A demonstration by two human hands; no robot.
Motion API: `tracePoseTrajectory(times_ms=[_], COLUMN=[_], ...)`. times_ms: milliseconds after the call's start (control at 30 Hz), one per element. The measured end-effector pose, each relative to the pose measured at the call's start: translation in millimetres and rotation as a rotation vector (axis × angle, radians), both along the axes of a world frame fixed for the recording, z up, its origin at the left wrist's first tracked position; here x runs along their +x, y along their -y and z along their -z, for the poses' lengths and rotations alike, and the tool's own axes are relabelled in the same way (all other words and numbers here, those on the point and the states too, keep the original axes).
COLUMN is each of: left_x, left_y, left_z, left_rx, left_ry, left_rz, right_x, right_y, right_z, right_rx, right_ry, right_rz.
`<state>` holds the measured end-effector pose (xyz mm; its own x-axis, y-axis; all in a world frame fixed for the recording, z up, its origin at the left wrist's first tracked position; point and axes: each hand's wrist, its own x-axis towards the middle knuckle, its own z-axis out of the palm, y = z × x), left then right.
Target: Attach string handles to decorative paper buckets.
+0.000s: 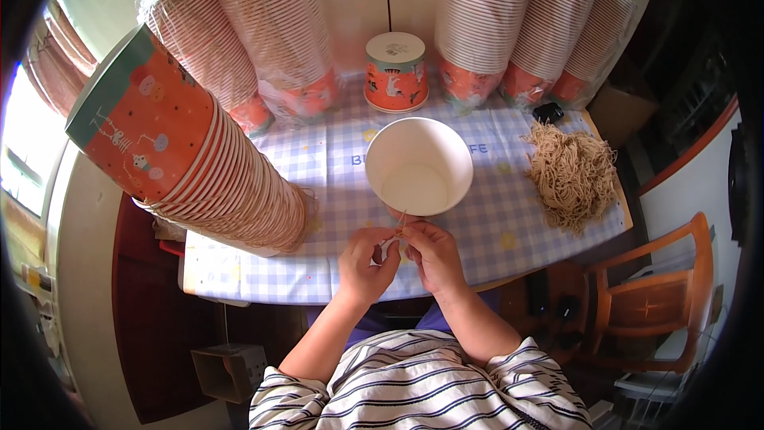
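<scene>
A round paper bucket [420,143] with a white inside stands on the table just beyond my hands, its mouth tilted toward me. My left hand [368,265] and my right hand [434,255] meet in front of its near side, fingers pinched close together. A thin beige string [403,221] rises from between the fingertips against the bucket's near wall. Both hands appear to grip this string; its knot or loop is too small to make out. To the right lies a loose heap of beige strings [573,177].
A tall leaning stack of orange-and-green paper buckets [215,151], strings around it, stands at left. One upside-down bucket [396,72] sits behind. Plastic-wrapped bucket stacks [487,24] line the back. A small black object [547,113] lies near the strings; a wooden chair [652,295] stands at right.
</scene>
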<state>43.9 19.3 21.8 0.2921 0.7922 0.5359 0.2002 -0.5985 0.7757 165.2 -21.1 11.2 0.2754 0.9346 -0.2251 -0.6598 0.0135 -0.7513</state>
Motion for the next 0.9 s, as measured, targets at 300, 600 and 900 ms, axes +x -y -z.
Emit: tracePoseTrajectory(times_ms=[300,600,900], left_x=[1.4,-3.9,-4.3], left_y=[-4.0,-5.3,-14.4], left_z=[8.3,13.1,19.3], left_rx=[-0.062,-0.335,-0.593], left_ry=[0.076,0.148,0.365], left_rz=[0.029,0.116,0.172], right_x=[0.9,3.3,7.0], right_y=[-0.1,-6.5,-3.9], right_z=[-0.1,-1.8,6.1], right_rx=[-0.012,-0.069,-0.071], right_ry=[0.027,-0.090,0.127], right_rz=[-0.012,-0.078,0.006])
